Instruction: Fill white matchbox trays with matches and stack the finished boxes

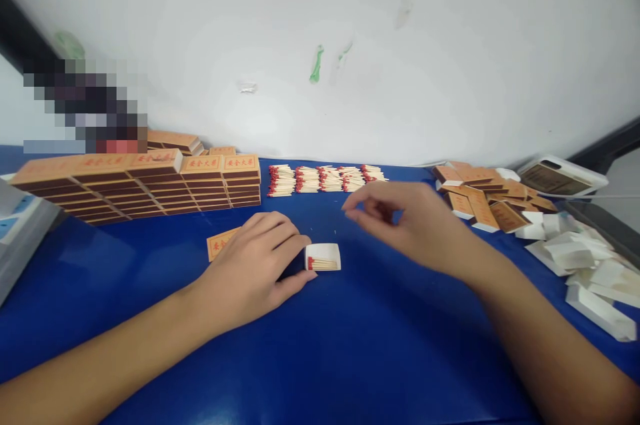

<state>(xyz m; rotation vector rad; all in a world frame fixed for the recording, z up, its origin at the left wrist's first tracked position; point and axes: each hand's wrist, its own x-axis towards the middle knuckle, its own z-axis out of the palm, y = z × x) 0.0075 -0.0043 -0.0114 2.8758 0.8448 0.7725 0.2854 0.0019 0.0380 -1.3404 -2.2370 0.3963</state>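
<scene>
My left hand grips the left end of a small white matchbox tray between thumb and index finger. Several red-tipped matches lie along the tray's near side. Under the left fingers, partly covered, is an orange matchbox sleeve. My right hand hovers to the right of the tray, thumb and index finger closed in a pinch. Whatever is between those fingertips, if anything, is too small to make out. Just beyond it, bundles of matches lie in a row on the blue table.
Stacked orange matchboxes form a wall at the back left. Loose orange matchboxes and white empty trays are heaped at the right, beside a white phone-like case. A white wall rises behind the table.
</scene>
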